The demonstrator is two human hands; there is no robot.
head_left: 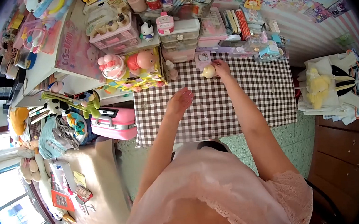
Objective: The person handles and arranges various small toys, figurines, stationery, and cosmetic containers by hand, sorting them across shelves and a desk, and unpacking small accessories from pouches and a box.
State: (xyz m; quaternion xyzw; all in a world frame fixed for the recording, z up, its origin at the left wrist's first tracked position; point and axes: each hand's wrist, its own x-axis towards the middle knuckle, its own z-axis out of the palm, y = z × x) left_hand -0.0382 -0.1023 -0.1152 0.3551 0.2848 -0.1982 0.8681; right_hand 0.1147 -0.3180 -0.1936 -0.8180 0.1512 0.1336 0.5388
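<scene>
My right hand [221,69] is at the back of the checkered table [252,100], its fingers against the right side of a small cream-coloured round figure [208,71]. Just behind that figure lies a pink card with a cat face [202,58]. My left hand [180,102] hovers over the cloth to the left and nearer to me, fingers apart, holding nothing. A small pale pink figurine [171,70] stands at the back left, beyond my left hand.
Clear drawers [179,40], a pink drawer box [115,35] and a row of books [240,21] line the back. Toy figures stand on a yellow box [152,77] at the left. A pink suitcase [119,122] is beside the table.
</scene>
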